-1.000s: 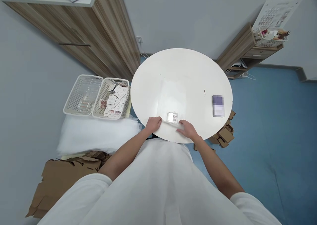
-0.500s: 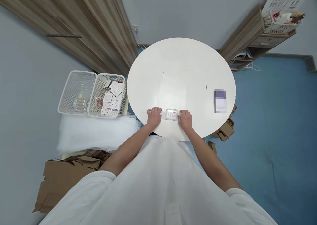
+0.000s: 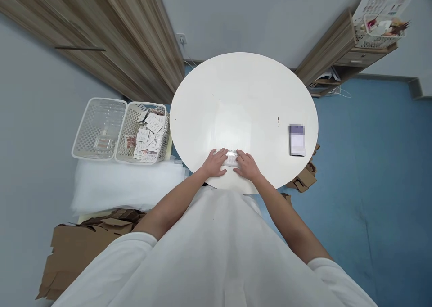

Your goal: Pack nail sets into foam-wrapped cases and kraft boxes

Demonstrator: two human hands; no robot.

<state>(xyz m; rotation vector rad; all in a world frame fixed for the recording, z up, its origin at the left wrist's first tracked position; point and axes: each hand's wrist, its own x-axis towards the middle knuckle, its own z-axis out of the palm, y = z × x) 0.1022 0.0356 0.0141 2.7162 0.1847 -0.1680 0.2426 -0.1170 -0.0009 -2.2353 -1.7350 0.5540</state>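
Observation:
A small clear, flat plastic case (image 3: 231, 159) with faint markings lies near the front edge of the round white table (image 3: 243, 91). My left hand (image 3: 215, 163) rests over its left end, fingers stretched out and thumb apart. Over the right end lies my right hand (image 3: 247, 164), palm down, its fingers also extended and the thumb spread toward me. Both sets of fingertips touch the case, and the hands cover its ends. Whether a clear film still sticks out beneath them cannot be seen.
At left, one white basket (image 3: 77, 131) holds clear plastic cases; the adjoining basket (image 3: 118, 142) holds printed cards. Translucent sheets (image 3: 128, 185) lie in front of them, above brown cardboard (image 3: 77, 253). A phone-like object (image 3: 297, 140), pixelated, lies on the table's right side.
Both hands have moved inward, from the ends of a clear strip beside the case onto the case itself. Their fingers have straightened and the thumbs have spread. The whole view has shifted slightly.

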